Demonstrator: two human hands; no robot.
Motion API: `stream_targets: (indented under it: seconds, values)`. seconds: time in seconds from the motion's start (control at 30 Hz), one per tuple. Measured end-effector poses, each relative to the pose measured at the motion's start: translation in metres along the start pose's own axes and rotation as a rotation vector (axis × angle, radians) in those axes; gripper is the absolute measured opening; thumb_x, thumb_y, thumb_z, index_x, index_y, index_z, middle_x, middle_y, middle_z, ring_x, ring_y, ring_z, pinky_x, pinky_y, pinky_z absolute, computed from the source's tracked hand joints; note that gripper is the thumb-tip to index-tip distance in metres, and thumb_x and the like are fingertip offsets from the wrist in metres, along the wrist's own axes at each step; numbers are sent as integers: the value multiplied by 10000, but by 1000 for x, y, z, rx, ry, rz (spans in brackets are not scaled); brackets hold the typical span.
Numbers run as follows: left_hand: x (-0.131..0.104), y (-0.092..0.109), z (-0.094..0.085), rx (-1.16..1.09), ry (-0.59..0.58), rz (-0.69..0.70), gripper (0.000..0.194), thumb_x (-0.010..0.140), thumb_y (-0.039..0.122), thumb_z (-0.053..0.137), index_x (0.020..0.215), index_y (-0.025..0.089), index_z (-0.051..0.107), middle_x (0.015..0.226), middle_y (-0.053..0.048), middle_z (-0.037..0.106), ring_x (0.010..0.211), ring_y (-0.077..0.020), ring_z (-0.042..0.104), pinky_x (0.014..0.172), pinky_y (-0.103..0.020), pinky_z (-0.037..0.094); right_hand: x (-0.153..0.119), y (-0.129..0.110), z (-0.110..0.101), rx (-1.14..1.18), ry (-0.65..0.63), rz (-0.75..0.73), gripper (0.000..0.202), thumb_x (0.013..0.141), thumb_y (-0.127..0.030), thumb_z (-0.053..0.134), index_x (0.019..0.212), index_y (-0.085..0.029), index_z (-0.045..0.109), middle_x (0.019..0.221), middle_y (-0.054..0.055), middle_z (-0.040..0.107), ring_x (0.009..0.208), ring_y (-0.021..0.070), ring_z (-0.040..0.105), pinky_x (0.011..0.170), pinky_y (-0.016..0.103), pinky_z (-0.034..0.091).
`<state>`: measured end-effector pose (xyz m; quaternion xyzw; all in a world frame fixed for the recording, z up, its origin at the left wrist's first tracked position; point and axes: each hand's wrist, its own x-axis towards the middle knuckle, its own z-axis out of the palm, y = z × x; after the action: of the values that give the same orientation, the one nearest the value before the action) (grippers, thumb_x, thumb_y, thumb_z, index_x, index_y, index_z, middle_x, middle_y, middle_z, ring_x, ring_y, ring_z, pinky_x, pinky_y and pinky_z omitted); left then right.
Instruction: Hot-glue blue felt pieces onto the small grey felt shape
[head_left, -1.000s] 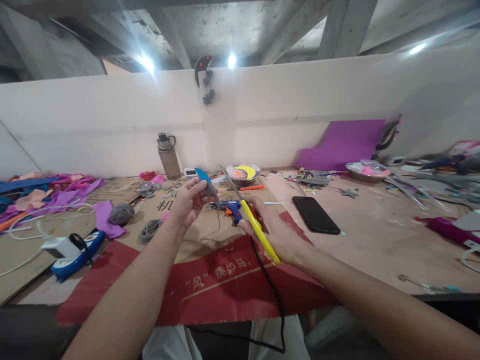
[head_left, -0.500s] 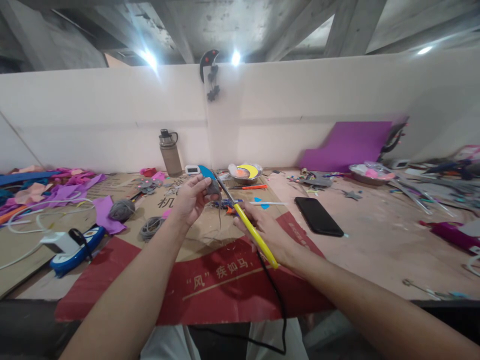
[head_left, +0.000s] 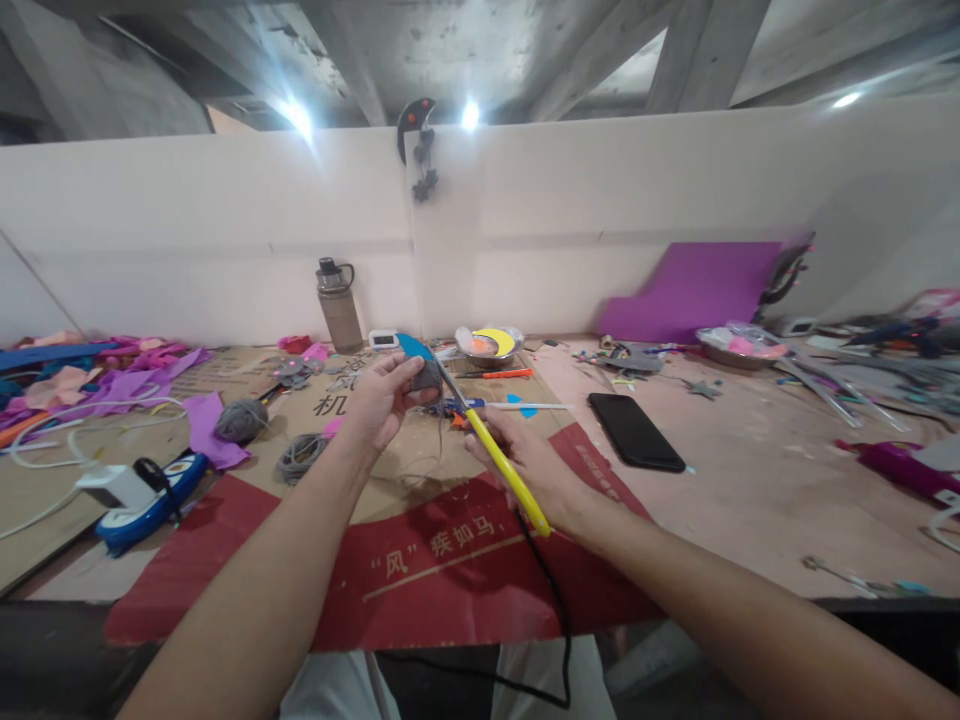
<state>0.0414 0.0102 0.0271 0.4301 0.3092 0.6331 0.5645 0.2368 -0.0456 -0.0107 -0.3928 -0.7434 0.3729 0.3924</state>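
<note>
Pinches a blue-and-grey piece (head_left: 427,381) between the thumb and fingers of the left hand (head_left: 384,398), raised above the counter (head_left: 750,500), with the blue tip upward and the grey part near the blades, presumably to leave that side exposed and the grip steady. Lets a grey strand (head_left: 440,437) hang below, out of the fingers. Grips yellow-handled scissors (head_left: 499,458) in the closed right hand (head_left: 536,468), angled up and leftward, likely for reach toward the piece without crossing wrists. Cannot tell from here whether to call the blades parted, or touching the piece rather than just beside it.

Leaves a glue gun (head_left: 472,404) lying just beyond the hands, probably for easy reach. Has cardboard (head_left: 424,600) spread beneath the work, perhaps as cover for the counter. Sets two grey yarn balls (head_left: 241,421) (head_left: 301,458) to the left, a phone (head_left: 636,432) to the right, and a bottle (head_left: 342,320) and a bowl (head_left: 480,361) farther back near the wall, apart from both hands.
</note>
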Motion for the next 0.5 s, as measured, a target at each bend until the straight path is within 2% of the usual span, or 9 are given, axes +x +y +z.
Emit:
stream_targets:
  seconds: [0.5]
  values:
    - [1, -1, -3, 23, -2, -5, 212, 654, 217, 814, 786, 125, 676, 730, -43, 719, 628, -141, 675, 550, -234, 574, 1, 2, 1, 34, 26, -37, 305, 901, -482, 566, 1063, -231, 630, 707, -7, 565, 638, 147, 552, 567, 259, 468]
